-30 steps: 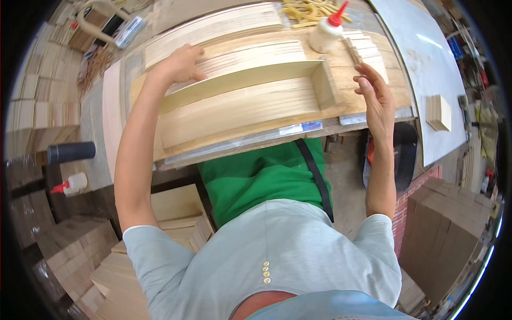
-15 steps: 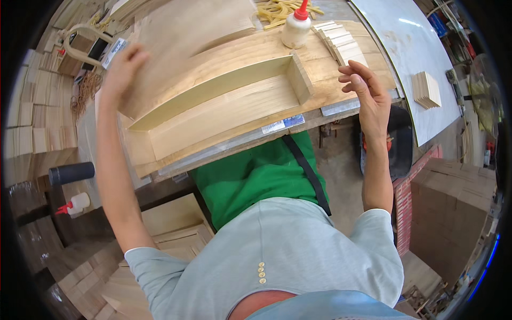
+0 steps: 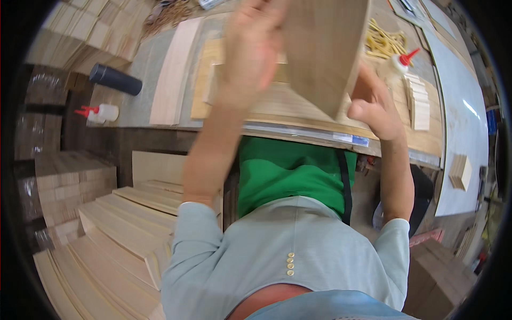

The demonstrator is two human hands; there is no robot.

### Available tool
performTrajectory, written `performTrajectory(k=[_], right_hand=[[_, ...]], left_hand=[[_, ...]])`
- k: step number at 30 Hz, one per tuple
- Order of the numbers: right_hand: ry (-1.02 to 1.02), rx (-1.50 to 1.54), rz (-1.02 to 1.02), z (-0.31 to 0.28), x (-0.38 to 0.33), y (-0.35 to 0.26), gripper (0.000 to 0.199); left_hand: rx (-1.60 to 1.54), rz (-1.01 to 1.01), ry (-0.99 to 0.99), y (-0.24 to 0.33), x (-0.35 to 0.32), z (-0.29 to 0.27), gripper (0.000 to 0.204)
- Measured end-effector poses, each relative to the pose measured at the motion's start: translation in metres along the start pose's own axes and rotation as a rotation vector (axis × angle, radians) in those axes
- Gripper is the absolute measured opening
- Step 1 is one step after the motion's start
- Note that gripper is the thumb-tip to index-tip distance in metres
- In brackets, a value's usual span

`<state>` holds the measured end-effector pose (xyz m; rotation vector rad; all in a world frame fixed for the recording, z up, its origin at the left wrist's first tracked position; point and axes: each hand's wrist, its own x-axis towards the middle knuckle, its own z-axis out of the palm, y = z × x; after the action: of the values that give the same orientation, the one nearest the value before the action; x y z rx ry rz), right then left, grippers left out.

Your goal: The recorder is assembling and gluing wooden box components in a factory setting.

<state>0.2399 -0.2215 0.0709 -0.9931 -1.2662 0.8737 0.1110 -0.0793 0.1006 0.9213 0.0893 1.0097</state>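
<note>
A pale wooden box (image 3: 326, 50) is lifted off the workbench (image 3: 298, 130) and tilted up close to the camera. My left hand (image 3: 250, 48) grips its left side, blurred by motion. Under its lower right corner sits my right hand (image 3: 376, 101), fingers curled against the box edge. Flat wooden boards (image 3: 224, 80) lie on the bench beneath the box.
A glue bottle with a red tip (image 3: 399, 63) stands by yellow strips (image 3: 381, 40) and a stack of small wood slats (image 3: 418, 104). A long plank (image 3: 173, 77), a black cylinder (image 3: 114, 79) and a second glue bottle (image 3: 98, 113) lie left. Stacked wooden boxes (image 3: 112, 234) fill the lower left floor.
The wooden box has been lifted from lying flat on the bench and swung up toward the camera. Both hands rose with it, the left moving right and upward.
</note>
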Motion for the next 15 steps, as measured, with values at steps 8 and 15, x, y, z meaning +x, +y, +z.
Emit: performTrajectory(k=[8,15], right_hand=[[-0.112,-0.205,0.314,-0.031,-0.016,-0.009,0.103],[-0.195,-1.244,0.123,-0.057,-0.037,-0.035,0.092]], left_hand=[[0.148,0.030,0.094,-0.031,-0.052,-0.024,0.028],[1.941,0.397,-0.600,0.059,-0.067,-0.011,0.066]])
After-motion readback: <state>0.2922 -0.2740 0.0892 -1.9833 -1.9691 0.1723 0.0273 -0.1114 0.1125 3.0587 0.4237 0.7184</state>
